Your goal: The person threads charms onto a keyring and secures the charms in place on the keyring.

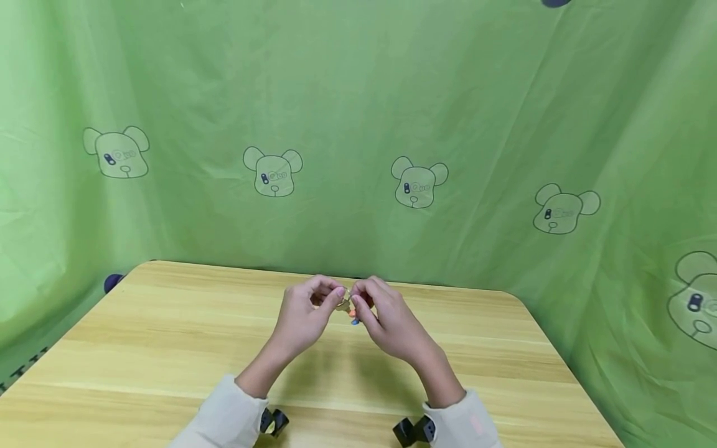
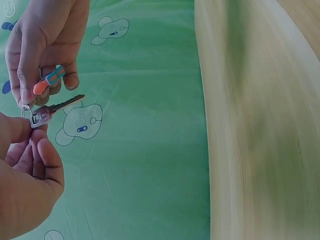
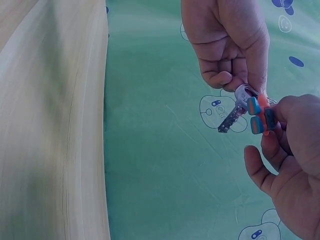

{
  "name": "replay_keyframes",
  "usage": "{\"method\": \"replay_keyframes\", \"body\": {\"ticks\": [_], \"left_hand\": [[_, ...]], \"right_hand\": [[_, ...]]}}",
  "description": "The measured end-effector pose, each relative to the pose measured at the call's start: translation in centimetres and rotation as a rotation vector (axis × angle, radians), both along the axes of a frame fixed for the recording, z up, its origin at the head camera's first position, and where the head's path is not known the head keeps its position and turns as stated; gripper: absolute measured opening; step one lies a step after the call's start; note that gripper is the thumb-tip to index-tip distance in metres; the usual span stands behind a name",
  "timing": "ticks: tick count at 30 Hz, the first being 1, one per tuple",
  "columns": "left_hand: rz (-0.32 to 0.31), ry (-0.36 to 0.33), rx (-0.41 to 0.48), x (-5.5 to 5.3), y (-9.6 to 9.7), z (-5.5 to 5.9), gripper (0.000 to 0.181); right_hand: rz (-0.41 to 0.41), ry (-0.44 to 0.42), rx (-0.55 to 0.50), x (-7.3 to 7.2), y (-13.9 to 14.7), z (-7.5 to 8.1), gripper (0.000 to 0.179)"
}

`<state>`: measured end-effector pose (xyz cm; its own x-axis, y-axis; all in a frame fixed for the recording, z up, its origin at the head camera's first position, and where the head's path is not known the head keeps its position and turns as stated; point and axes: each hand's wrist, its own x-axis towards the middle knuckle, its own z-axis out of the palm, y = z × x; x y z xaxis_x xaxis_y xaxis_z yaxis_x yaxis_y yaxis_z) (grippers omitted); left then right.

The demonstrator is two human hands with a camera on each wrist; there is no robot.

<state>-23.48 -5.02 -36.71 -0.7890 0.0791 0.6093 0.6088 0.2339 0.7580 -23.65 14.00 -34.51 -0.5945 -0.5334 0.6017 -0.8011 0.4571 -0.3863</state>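
Note:
Over the table, both hands meet at a small metal key ring (image 2: 26,114). My left hand (image 1: 302,318) pinches it between thumb and fingertips, close to the key's head. From the other side my right hand (image 1: 389,320) pinches the ring with thumb and index finger. A key (image 2: 67,103) with a clear, pinkish head and a toothed metal blade hangs from the ring, its blade pointing away from the fingers. An orange and blue charm (image 3: 262,116) dangles beside the key, next to the right fingertips. The fingers partly hide the ring.
Below the hands is a light wooden table (image 1: 168,348). A green curtain (image 1: 347,93) printed with bear heads surrounds it at the back and sides. Black wrist devices (image 1: 274,423) show at the cuffs.

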Motion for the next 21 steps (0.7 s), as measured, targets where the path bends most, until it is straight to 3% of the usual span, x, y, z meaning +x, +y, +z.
{"method": "replay_keyframes", "body": {"ticks": [11, 21], "left_hand": [[-0.004, 0.058, -0.048, 0.09, 0.08, -0.11, 0.004], [0.01, 0.061, -0.064, 0.13, 0.16, 0.03, 0.004]], "right_hand": [[0.0, 0.0, 0.012, -0.04, 0.1, 0.02, 0.007], [0.029, 0.021, 0.006, -0.17, 0.05, 0.05, 0.006]]}}
